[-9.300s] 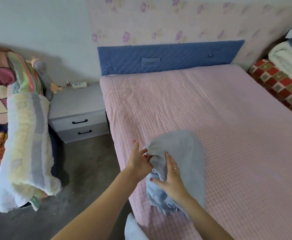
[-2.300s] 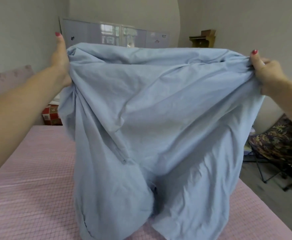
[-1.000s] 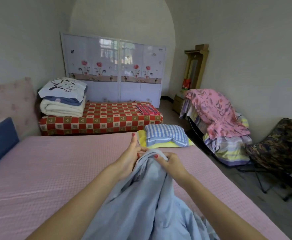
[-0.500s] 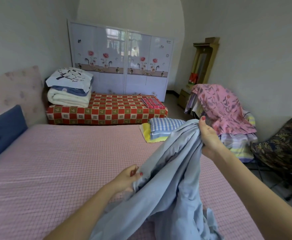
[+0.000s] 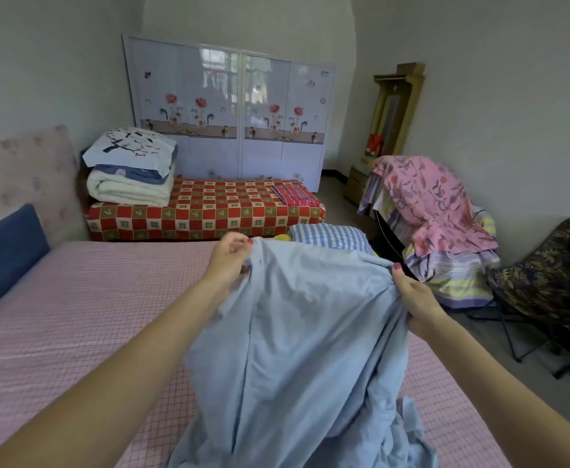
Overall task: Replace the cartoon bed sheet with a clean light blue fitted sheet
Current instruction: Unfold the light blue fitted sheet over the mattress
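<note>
Both hands (image 5: 317, 285) grip the light blue sheet (image 5: 297, 349) between them

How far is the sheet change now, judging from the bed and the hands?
Done: the cartoon sheet seems off; the pink checked mattress cover lies bare. In hand: left hand and right hand grip the light blue fitted sheet, bunched and hanging. Left: spreading it and fitting every corner.
</note>
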